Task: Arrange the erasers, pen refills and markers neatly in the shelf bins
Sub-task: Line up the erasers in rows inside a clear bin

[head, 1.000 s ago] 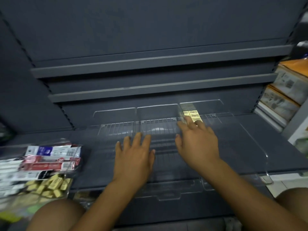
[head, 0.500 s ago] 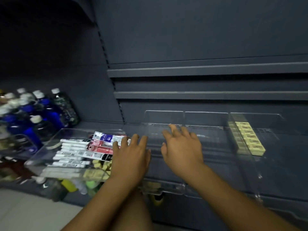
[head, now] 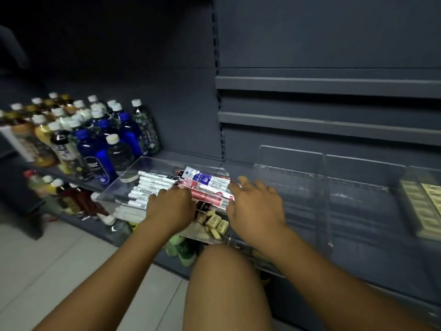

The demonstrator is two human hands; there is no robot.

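A clear box [head: 133,168] on the shelf holds white markers [head: 152,185], red and white pen refill packs [head: 207,189] and loose beige erasers [head: 216,223]. My left hand [head: 170,206] hovers over the markers and refills, fingers curled down, nothing clearly gripped. My right hand [head: 255,204] reaches across the box's right end, fingertips touching the refill packs, fingers apart. To the right stand clear shelf bins [head: 324,187]; the far right one holds a row of erasers [head: 429,201].
Many bottles [head: 95,139] crowd the shelf left of the box, with more bottles [head: 71,199] on the shelf below. Grey shelf rails [head: 334,87] run across the back panel. My knee [head: 226,283] is raised under the hands. White tiled floor lies lower left.
The view has swung left from the bins to the clear box. Both hands left the bins and moved left over the box; the right hand let go of the erasers in the right bin.
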